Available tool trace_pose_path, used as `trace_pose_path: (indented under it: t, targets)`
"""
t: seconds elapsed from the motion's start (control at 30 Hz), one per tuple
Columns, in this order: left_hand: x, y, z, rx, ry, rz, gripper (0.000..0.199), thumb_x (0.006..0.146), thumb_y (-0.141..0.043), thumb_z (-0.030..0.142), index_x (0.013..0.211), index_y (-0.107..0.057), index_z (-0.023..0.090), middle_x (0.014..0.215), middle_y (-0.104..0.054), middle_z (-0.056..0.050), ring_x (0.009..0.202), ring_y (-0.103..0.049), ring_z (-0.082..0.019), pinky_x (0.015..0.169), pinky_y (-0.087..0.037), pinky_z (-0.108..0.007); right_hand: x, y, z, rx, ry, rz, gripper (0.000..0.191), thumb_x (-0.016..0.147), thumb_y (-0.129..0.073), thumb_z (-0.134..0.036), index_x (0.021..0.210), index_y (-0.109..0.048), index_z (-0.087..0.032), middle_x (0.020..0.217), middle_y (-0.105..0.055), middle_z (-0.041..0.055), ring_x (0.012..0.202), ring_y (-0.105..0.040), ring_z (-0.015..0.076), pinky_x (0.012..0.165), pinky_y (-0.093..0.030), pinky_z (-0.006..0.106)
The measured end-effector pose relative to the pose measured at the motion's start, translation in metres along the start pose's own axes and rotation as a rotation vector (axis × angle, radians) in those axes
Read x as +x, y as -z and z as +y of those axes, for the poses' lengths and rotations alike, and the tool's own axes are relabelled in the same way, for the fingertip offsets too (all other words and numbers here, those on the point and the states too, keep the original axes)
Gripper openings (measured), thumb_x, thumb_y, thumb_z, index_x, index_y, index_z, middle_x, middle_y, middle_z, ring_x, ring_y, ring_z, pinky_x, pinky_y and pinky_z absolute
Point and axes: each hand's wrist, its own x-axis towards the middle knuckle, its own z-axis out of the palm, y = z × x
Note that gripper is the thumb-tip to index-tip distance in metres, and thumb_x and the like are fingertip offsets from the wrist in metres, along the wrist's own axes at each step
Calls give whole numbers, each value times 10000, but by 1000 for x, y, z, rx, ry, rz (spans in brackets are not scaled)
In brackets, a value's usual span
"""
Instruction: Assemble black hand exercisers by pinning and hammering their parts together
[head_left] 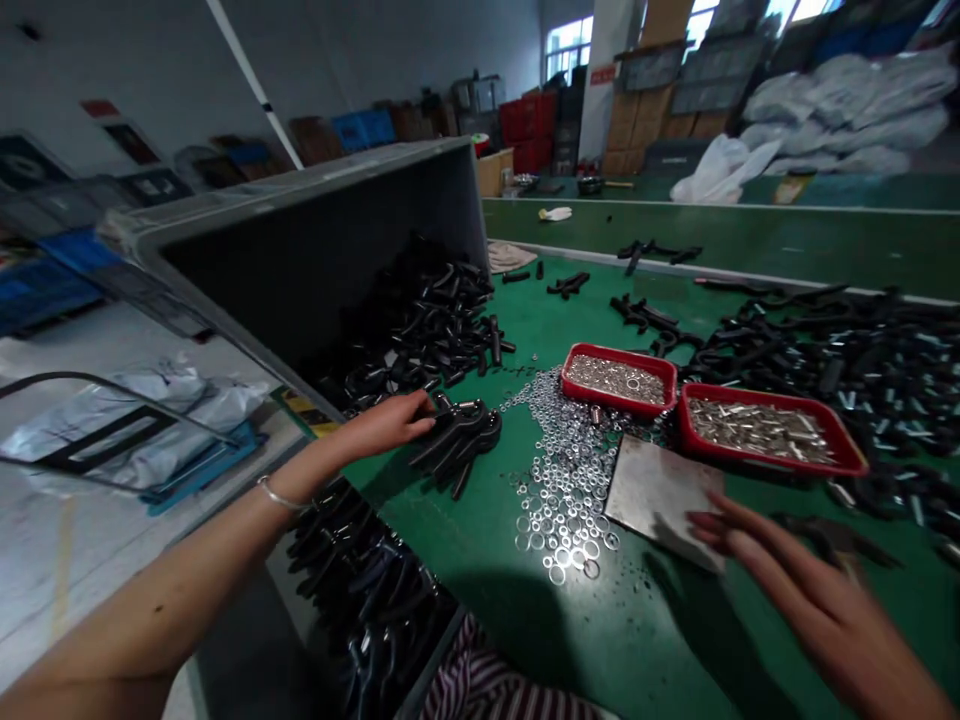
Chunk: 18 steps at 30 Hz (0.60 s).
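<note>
My left hand (pixel 394 425) reaches to a small bunch of curved black handles (pixel 457 440) on the green tabletop. Its thumb and fingers are closed at the near end of the bunch, apparently pinching one handle. My right hand (pixel 802 590), slightly blurred, is held over the right edge of a square metal plate (pixel 660 495). Its fingers stretch leftward, apart, with nothing visible in them. Loose silvery rings (pixel 562 490) lie scattered between the handles and the plate.
A tipped grey bin (pixel 300 200) spills black parts (pixel 442 320) onto the table. Two red trays (pixel 619 403) of small metal pieces stand behind the plate. Pliers-like tools (pixel 832 540) lie by my right hand. More black parts (pixel 810 360) are heaped at right; another bin (pixel 367 590) sits below.
</note>
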Motion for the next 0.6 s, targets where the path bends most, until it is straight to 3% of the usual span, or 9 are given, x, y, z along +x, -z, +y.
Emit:
trace_pose_path:
  t: [0.07, 0.1, 0.2, 0.27, 0.33, 0.43, 0.53, 0.6]
  targets:
    - [8, -3, -3, -30, 5, -43, 444, 900, -427, 549, 1010, -619, 163, 958, -685, -83, 845, -631, -220, 755, -460, -294, 8, -74, -64, 369, -70, -290, 481, 895, -529, -596, 1306, -609, -358, 1250, -692, 84, 1158, -641, 317, 1073, -446, 523]
    - [12, -3, -3, -61, 16, -76, 499, 893, -425, 601, 1006, -641, 166, 957, -696, -77, 840, -632, -219, 751, -460, -286, 12, -111, -84, 488, -69, -389, 498, 880, -563, -602, 1299, -611, -337, 1264, -684, 79, 1172, -633, 301, 1090, -427, 519]
    - [24, 4, -6, -229, 83, -331, 628, 825, -457, 738, 969, -712, 183, 946, -731, -47, 866, -644, -223, 774, -475, -272, 34, -203, -105, 732, -104, -473, 565, 850, -600, -635, 1260, -621, -246, 1315, -640, 108, 1194, -611, 277, 1069, -440, 489]
    - [33, 7, -12, -397, 143, -581, 666, 793, -469, 781, 989, -735, 203, 970, -747, -39, 915, -654, -233, 806, -492, -279, 54, -241, -105, 822, -130, -425, 594, 846, -574, -673, 1216, -626, -211, 1334, -612, 123, 1173, -608, 260, 1048, -451, 458]
    - [45, 6, -18, -559, 204, -767, 700, 773, -476, 805, 1115, -711, 241, 1054, -748, -40, 966, -661, -245, 824, -511, -303, 72, -262, -107, 868, -133, -349, 610, 848, -532, -707, 1207, -609, -220, 1333, -602, 112, 1156, -596, 245, 1038, -449, 441]
    - [61, -5, -20, -710, 269, -884, 781, 749, -494, 822, 1307, -599, 286, 1173, -721, -57, 1032, -661, -263, 845, -527, -350, 88, -277, -116, 894, -173, -289, 627, 852, -477, -741, 1246, -562, -260, 1346, -591, 86, 1143, -589, 241, 1027, -442, 441]
    - [58, -13, -17, -777, 259, -877, 779, 767, -483, 816, 1312, -596, 271, 1234, -695, -67, 1096, -647, -264, 890, -522, -362, 90, -282, -126, 914, -237, -262, 637, 862, -449, -744, 1296, -516, -284, 1383, -568, 74, 1132, -593, 245, 1015, -441, 444]
    - [42, -16, -15, -795, 219, -773, 739, 793, -464, 803, 1244, -649, 248, 1258, -682, -58, 1129, -634, -259, 937, -508, -354, 86, -281, -132, 918, -220, -237, 625, 885, -418, -729, 1318, -500, -286, 1388, -564, 69, 1135, -587, 246, 1014, -439, 442]
